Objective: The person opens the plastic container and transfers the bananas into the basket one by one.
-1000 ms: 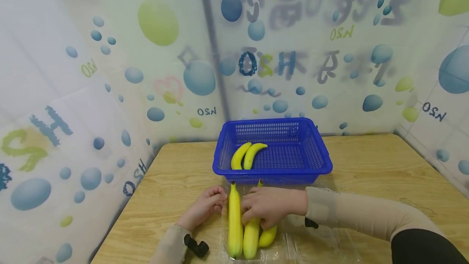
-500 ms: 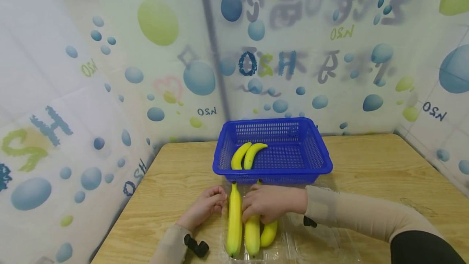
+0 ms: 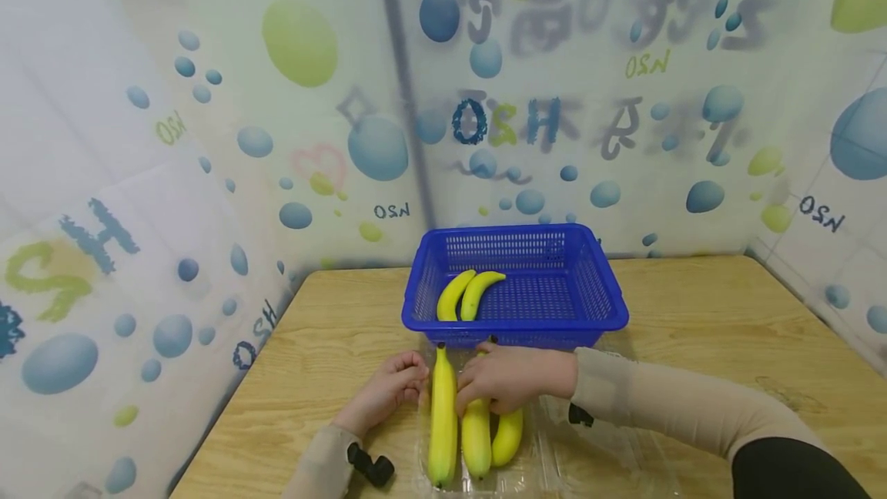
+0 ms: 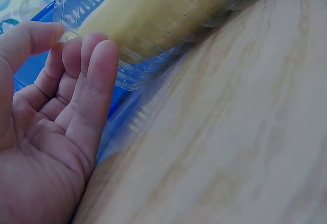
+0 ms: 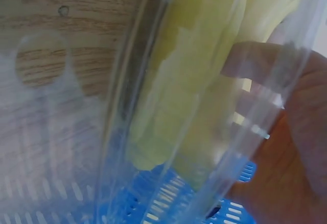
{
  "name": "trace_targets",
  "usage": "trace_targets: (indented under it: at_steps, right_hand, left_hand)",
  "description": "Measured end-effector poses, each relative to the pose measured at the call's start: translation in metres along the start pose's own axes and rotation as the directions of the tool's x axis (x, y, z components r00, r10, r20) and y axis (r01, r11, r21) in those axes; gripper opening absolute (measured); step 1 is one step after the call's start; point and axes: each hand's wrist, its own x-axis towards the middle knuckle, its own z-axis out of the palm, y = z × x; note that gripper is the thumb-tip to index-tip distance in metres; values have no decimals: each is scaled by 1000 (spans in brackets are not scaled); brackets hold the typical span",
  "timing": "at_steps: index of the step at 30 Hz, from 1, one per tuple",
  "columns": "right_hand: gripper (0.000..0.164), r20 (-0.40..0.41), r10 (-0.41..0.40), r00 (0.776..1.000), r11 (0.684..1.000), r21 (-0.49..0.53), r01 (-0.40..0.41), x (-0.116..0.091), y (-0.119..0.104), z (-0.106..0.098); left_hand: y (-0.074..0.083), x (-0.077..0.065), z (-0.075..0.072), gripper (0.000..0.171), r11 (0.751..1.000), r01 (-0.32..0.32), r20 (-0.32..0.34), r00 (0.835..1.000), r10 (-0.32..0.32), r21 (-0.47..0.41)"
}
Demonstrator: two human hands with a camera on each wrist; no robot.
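Three yellow bananas lie side by side in a clear plastic clamshell box [image 3: 543, 460] at the front of the table. My left hand [image 3: 389, 387] pinches the box's left rim between thumb and fingertips, beside the left banana [image 3: 443, 426]. From above, my right hand [image 3: 509, 380] grips the middle banana [image 3: 476, 445], covering its upper part. The lower end of the right banana [image 3: 508, 439] shows below that hand. In the right wrist view my right hand [image 5: 301, 117] curls its fingers over a banana [image 5: 168, 86], seen through the plastic wall.
A blue slotted basket [image 3: 596, 314] stands right behind the box, with two more bananas [image 3: 453, 295] in its left part. The box's clear lid [image 3: 603, 453] lies folded out to the right, under my right forearm. A patterned curtain [image 3: 333, 137] hangs behind the wooden table [image 3: 346, 306].
My right hand has shifted slightly toward the basket, and the middle banana's lower end has moved a little. More of the right banana shows. My left hand stays put.
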Motion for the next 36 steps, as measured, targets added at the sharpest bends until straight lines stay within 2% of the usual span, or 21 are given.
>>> trace_targets:
  at_steps: [9, 19, 36]
  right_hand:
    - [44, -28, -39, 999, 999, -28, 38, -2, 1, 1]
    - [44, -54, -48, 997, 997, -57, 45, -6, 2, 1]
    - [42, -80, -15, 997, 996, -91, 8, -12, 2, -3]
  left_hand:
    - [1, -1, 1, 10, 1000, 10, -2, 1000, -10, 10]
    - [0, 0, 1, 10, 1000, 6, -3, 1000, -6, 6]
    - [2, 0, 1, 10, 1000, 1, 5, 1000, 0, -5]
